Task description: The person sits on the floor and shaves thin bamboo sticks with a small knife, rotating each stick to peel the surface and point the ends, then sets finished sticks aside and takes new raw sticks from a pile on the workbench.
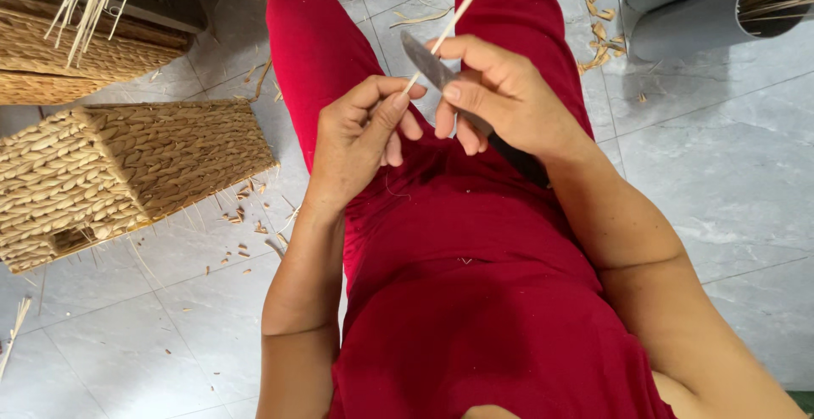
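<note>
Nearest the camera, bright red cloth trousers (475, 300) cover the seated person's lap and legs, the landmark here. Just above the lap, the left hand (360, 143) pinches the lower end of a thin pale straight cane stick (458, 13) between thumb and forefinger, its other fingers curled in. Touching it on the right, the right hand (500, 97) is closed round a dull grey flat-bladed knife (428, 64), the blade lying against the stick. Left of the legs, a woven straw house-shaped basket (102, 173) sits on the grey tiled floor (729, 173), with pale shavings (246, 215) scattered about. Beyond the knees, to the right, lie grey plastic tubes (678, 12) holding canes.
</note>
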A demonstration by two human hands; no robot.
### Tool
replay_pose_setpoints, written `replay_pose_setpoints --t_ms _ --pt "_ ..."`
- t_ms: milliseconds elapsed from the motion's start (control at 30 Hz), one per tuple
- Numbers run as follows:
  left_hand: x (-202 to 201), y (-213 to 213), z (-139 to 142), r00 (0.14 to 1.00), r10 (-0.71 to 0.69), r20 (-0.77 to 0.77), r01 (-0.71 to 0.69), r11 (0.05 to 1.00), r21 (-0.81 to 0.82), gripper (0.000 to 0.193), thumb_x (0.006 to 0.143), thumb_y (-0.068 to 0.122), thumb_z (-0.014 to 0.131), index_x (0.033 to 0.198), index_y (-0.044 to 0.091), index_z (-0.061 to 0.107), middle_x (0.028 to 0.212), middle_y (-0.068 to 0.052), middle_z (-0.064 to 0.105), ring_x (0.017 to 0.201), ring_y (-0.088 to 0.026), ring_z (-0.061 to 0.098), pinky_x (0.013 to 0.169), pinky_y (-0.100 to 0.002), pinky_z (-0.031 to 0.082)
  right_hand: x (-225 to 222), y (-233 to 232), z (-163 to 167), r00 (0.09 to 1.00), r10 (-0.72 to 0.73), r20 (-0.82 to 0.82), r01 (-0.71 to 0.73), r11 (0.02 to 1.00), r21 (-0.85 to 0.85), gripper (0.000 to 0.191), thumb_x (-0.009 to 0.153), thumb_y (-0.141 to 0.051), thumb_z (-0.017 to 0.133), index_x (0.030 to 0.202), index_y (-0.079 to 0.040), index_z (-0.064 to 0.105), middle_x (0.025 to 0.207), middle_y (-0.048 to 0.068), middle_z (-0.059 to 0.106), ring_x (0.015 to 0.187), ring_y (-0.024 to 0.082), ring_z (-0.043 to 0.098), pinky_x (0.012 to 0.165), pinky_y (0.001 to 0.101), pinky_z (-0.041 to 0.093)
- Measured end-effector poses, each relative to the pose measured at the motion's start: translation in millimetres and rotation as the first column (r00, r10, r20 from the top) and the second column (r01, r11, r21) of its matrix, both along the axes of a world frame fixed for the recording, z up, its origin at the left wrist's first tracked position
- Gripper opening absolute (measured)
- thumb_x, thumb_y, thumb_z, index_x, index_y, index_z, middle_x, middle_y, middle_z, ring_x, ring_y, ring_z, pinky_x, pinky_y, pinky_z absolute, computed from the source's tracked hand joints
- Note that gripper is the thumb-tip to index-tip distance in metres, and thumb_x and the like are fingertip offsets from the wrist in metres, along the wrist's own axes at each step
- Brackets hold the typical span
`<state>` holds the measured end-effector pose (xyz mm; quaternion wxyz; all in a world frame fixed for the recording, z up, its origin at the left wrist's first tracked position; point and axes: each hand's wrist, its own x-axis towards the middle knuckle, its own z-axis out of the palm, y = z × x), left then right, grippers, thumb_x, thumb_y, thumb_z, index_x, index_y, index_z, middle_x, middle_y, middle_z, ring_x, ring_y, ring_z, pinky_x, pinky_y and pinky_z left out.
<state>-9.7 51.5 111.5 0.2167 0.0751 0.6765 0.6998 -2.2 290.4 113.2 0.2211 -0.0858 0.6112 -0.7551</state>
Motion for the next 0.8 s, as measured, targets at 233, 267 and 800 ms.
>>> replay_pose_setpoints --t_ms 233,267,800 --pt "7 -9 -6 0.996 0.090 0.015 -0.090 0.996 -0.008 0.016 0.107 0.014 0.063 0.110 0.001 0.073 0.076 -0.001 0.067 0.055 -0.002 0.051 0.049 -0.017 0.040 -7 10 14 0.997 -0.082 -0.009 0.082 0.997 0.014 0.038 0.113 -0.016 0.052 0.149 -0.004 0.048 0.087 0.010 0.072 0.059 0.010 0.062 0.051 0.0214 0.048" --pt "8 -8 -8 0.994 0.103 0.022 -0.103 0.995 -0.004 0.016 0.107 0.014 0.063 0.110 0.002 0.073 0.075 -0.001 0.067 0.054 -0.002 0.051 0.049 -0.017 0.040 -6 5 14 0.999 -0.042 -0.013 0.042 0.999 0.007 0.038 0.113 -0.017 0.052 0.148 -0.004 0.048 0.087 0.011 0.072 0.058 0.009 0.062 0.050 0.0215 0.049" --pt "22 -21 2 0.990 0.118 -0.073 -0.127 0.984 -0.127 0.014 0.106 0.013 0.065 0.108 0.003 0.075 0.068 0.001 0.064 0.049 0.000 0.046 0.043 -0.017 0.034 -23 68 12 0.907 -0.395 -0.147 0.385 0.918 -0.092 0.016 0.121 -0.008 0.057 0.114 0.005 0.065 0.085 0.018 0.069 0.054 0.016 0.055 0.048 0.0254 0.043"
